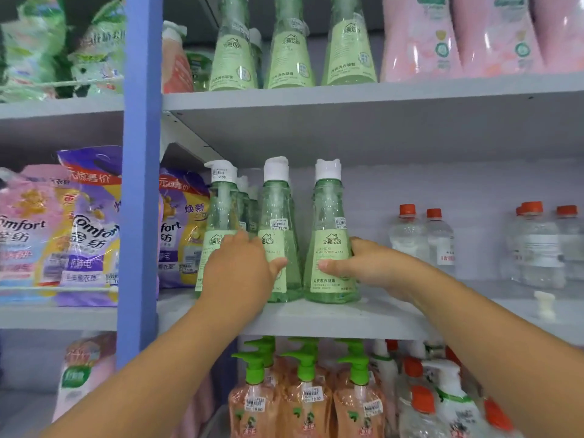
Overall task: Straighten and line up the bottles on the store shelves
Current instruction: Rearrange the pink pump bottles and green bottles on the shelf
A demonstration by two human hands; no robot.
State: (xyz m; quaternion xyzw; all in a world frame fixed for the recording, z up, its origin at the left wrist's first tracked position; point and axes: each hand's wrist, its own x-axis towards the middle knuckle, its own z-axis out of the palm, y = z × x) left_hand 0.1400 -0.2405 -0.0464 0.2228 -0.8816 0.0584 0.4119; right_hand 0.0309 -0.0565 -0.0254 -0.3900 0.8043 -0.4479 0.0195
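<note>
Three green cone-shaped bottles with white caps stand upright in a row at the front of the middle shelf [331, 320]. My left hand [240, 273] wraps the lower part of the middle green bottle [278, 216]: the thumb lies on its label and the fingers reach between it and the left green bottle [221, 210], hiding part of that one. My right hand [363, 267] grips the base of the right green bottle [328, 213], thumb on the front label, fingers round its right side. More green bottles stand behind the left one.
Clear bottles with red caps [420, 235] stand further right on the same shelf, with a small white cap [545, 303] lying in front. Comfort refill bags [85, 229] fill the left bay beyond a blue post [142, 184]. Peach pump bottles [303, 403] sit below; green and pink bottles above.
</note>
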